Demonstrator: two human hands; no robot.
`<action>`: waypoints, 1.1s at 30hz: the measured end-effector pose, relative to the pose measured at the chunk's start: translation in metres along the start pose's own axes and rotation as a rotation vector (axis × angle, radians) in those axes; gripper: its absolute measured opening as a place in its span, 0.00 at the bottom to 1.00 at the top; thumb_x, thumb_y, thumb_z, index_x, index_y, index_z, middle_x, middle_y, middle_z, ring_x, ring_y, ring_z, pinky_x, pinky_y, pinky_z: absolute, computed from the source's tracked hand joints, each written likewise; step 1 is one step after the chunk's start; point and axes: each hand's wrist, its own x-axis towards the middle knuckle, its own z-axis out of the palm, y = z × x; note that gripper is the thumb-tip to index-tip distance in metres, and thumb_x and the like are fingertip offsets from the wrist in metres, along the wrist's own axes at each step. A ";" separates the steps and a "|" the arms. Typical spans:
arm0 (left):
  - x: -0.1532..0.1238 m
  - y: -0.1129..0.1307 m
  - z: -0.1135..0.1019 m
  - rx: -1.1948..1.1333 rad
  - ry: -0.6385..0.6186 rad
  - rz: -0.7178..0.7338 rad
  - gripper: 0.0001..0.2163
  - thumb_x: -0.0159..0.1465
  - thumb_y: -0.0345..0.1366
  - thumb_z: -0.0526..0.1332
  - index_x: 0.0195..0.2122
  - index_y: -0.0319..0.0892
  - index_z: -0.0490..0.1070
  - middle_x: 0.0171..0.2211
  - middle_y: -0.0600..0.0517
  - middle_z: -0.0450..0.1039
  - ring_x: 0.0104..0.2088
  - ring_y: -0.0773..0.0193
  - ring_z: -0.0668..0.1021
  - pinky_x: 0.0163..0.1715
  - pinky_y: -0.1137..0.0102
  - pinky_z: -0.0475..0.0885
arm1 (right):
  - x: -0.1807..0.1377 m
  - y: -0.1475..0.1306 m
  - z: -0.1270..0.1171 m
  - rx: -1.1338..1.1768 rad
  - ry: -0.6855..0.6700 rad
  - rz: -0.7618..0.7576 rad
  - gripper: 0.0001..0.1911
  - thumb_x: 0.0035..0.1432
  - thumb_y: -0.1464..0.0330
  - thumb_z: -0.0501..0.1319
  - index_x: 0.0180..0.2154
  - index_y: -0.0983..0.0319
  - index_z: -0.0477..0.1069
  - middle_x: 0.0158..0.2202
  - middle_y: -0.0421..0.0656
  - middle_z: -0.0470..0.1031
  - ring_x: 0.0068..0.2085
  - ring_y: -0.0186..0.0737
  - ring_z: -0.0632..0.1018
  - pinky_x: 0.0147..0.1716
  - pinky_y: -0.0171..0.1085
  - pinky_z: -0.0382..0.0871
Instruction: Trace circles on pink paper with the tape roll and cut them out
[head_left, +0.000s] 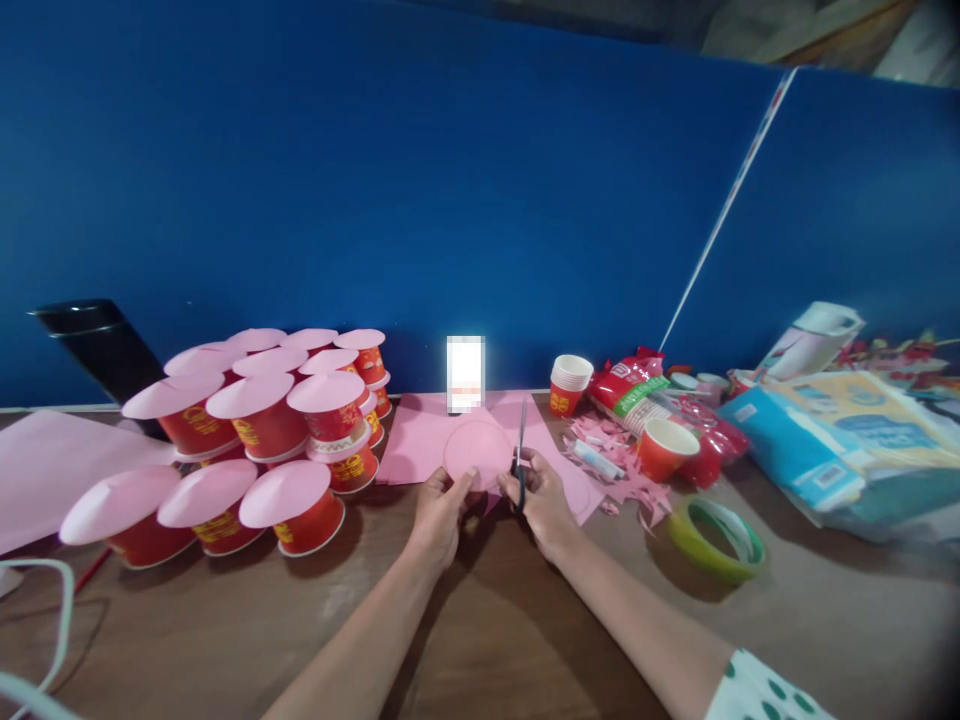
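A piece of pink paper (477, 450) with a round outline on it is pinched at its lower left edge by my left hand (441, 512). My right hand (546, 505) grips a pair of scissors (520, 450), blades pointing up and away beside the paper's right edge; its fingertips are close to the paper, and I cannot tell if they touch it. Beneath and behind lie flat pink sheets (416, 430). To the left stand red paper cups (309, 520), stacked in tiers and topped with shallow pink paper cones (285, 492).
Right of the sheets are pink paper scraps (637, 490), a glue stick (598, 460), a loose cup (667, 448), stacked cups (570, 385) and a tape roll (716, 540). Farther right lies a blue-yellow package (825, 430). A black bottle (101, 350) and white cable (64, 600) are left.
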 end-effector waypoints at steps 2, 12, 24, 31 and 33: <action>0.000 -0.002 -0.001 0.030 -0.001 -0.007 0.18 0.44 0.39 0.70 0.34 0.35 0.72 0.27 0.49 0.76 0.25 0.66 0.76 0.27 0.72 0.71 | 0.000 0.001 0.000 0.007 -0.017 0.000 0.24 0.41 0.67 0.68 0.41 0.61 0.64 0.21 0.33 0.66 0.20 0.28 0.65 0.18 0.28 0.58; 0.006 -0.002 -0.002 -0.053 0.116 -0.015 0.16 0.42 0.38 0.71 0.28 0.36 0.71 0.22 0.53 0.73 0.20 0.71 0.73 0.23 0.75 0.68 | -0.003 0.005 0.001 -0.097 -0.053 0.017 0.25 0.43 0.60 0.67 0.43 0.60 0.65 0.24 0.36 0.69 0.21 0.30 0.67 0.17 0.29 0.57; 0.004 0.005 -0.003 -0.097 0.164 -0.046 0.12 0.44 0.36 0.70 0.27 0.36 0.71 0.21 0.53 0.73 0.19 0.73 0.72 0.22 0.78 0.67 | -0.013 -0.004 0.007 -0.177 -0.150 -0.035 0.24 0.50 0.59 0.62 0.49 0.58 0.62 0.35 0.41 0.69 0.33 0.36 0.71 0.28 0.33 0.67; 0.006 0.006 -0.005 -0.205 0.197 -0.071 0.10 0.45 0.33 0.69 0.26 0.38 0.70 0.22 0.55 0.73 0.21 0.71 0.74 0.25 0.76 0.70 | -0.017 -0.006 0.006 -0.167 -0.228 -0.051 0.26 0.54 0.59 0.60 0.52 0.57 0.57 0.42 0.43 0.67 0.33 0.33 0.71 0.32 0.34 0.69; 0.006 0.007 -0.005 -0.238 0.189 -0.077 0.10 0.45 0.33 0.69 0.26 0.38 0.70 0.23 0.55 0.73 0.23 0.71 0.74 0.26 0.76 0.70 | -0.017 -0.002 0.005 -0.159 -0.211 -0.073 0.26 0.52 0.60 0.62 0.50 0.56 0.55 0.39 0.41 0.69 0.31 0.33 0.72 0.28 0.32 0.69</action>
